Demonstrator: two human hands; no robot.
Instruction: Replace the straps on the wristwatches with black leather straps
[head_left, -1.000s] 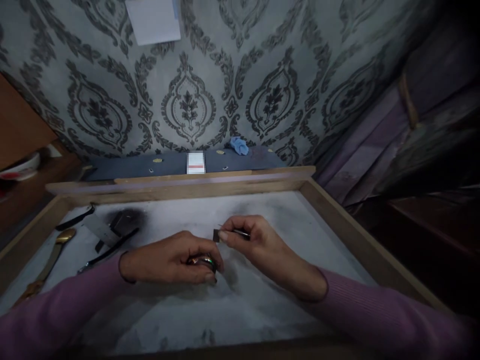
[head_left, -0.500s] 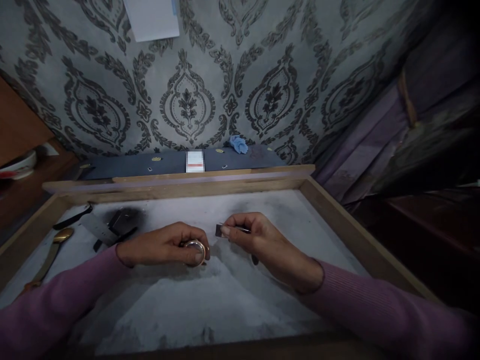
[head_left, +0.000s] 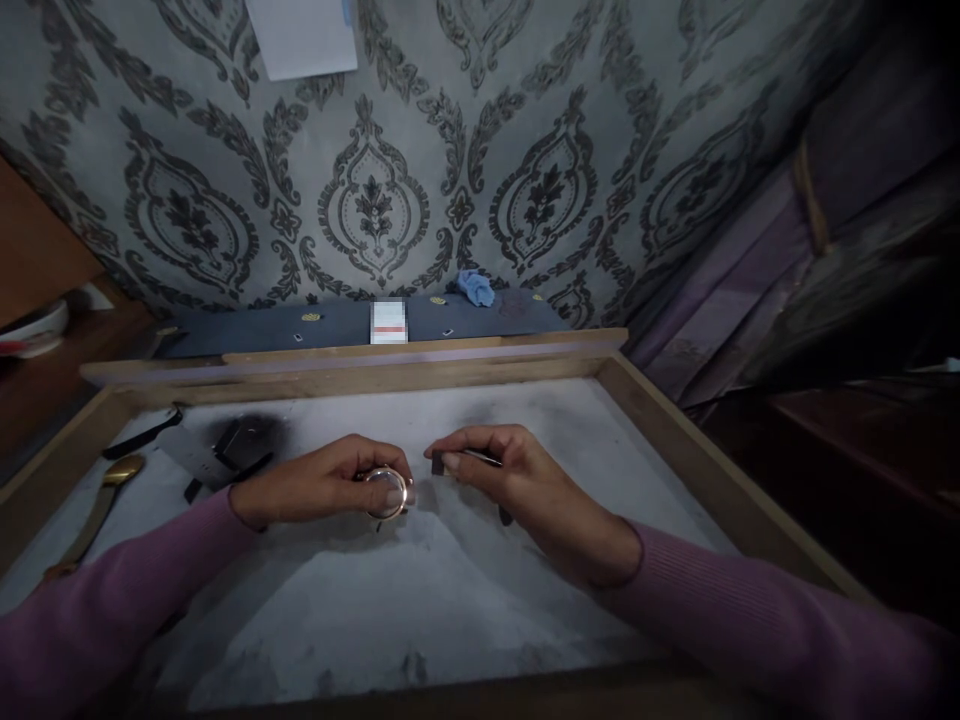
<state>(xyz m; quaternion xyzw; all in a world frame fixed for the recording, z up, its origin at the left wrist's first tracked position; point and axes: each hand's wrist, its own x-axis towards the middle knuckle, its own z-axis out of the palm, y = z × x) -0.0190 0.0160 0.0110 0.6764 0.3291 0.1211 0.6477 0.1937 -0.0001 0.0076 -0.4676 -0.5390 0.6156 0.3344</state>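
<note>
A round gold-rimmed watch case (head_left: pixel 387 493) is held between the thumb and fingers of my left hand (head_left: pixel 326 482), near the middle of the tray. To its right, my right hand (head_left: pixel 517 475) pinches a small dark piece (head_left: pixel 438 463) at its fingertips. A thin dark strip-like item runs under the right fingers, and its rest is hidden by the hand. The two hands are apart, both above the white tray surface.
A wooden-framed tray (head_left: pixel 660 430) surrounds the work. On its left lie a gold watch (head_left: pixel 124 470) with a strap, a black strap (head_left: pixel 146 437) and a dark square-faced watch (head_left: pixel 244 445). Behind are a blue crumpled cloth (head_left: pixel 475 288) and a small white box (head_left: pixel 388 322).
My left hand has tilted the watch case slightly and raised it a little. The right index finger has stretched out over the small dark piece.
</note>
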